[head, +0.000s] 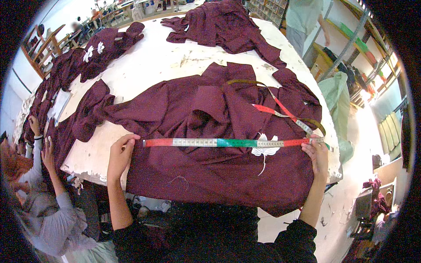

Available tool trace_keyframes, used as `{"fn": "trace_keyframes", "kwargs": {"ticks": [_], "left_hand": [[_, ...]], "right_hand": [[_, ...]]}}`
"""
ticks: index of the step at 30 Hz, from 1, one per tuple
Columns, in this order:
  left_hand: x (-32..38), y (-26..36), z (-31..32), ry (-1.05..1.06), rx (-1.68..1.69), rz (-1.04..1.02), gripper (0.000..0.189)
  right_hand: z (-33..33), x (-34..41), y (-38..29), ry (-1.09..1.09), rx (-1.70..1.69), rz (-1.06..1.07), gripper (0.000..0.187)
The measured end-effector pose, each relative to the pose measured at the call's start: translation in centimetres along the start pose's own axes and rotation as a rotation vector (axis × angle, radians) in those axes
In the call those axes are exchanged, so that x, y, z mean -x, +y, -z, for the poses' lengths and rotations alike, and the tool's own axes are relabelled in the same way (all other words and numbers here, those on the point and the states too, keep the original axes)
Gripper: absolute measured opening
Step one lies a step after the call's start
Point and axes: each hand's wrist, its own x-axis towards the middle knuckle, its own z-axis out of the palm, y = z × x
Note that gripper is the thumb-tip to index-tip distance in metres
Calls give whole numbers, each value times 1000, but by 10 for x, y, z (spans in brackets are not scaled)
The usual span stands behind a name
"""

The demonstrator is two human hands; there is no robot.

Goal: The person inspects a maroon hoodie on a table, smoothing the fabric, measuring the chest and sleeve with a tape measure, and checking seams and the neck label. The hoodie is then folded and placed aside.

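Note:
A maroon garment (213, 174) lies spread before me on the table. A measuring tape (236, 143) in red, white and green runs straight across it, over part of a white flower-shaped piece (265, 149). My right hand (315, 156) holds the tape at the garment's right side; the rest loops up onto the cloth above. My left hand (120, 157) is at the left edge, thumb and forefinger together just beside the tape's metal end. Whether they pinch any cloth is not clear.
More maroon garments (223, 26) lie at the far side and left of the pale table (148, 62). A co-worker (56, 227) reaches onto garments at the left. Another person (301, 23) stands at the far right by shelving (348, 39). Green sheeting (335, 98) hangs beside the table.

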Motion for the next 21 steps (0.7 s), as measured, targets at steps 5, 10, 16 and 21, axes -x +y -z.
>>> {"fn": "trace_keyframes", "kwargs": {"ticks": [5,10,16,21], "left_hand": [[-1,-5,-1,40,101,-62,18],[-4,-1,-9,96,216,16,23],[0,-1,-18,138,183,-27,31],[-1,-1,-17,140,295,-7,27]], "right_hand": [[-3,1,-1,6,8,7,23],[-2,1,-1,-9,3,18,23],[-7,4,-6,3,11,11,23],[-5,2,-7,0,-65,-32,30]]}}
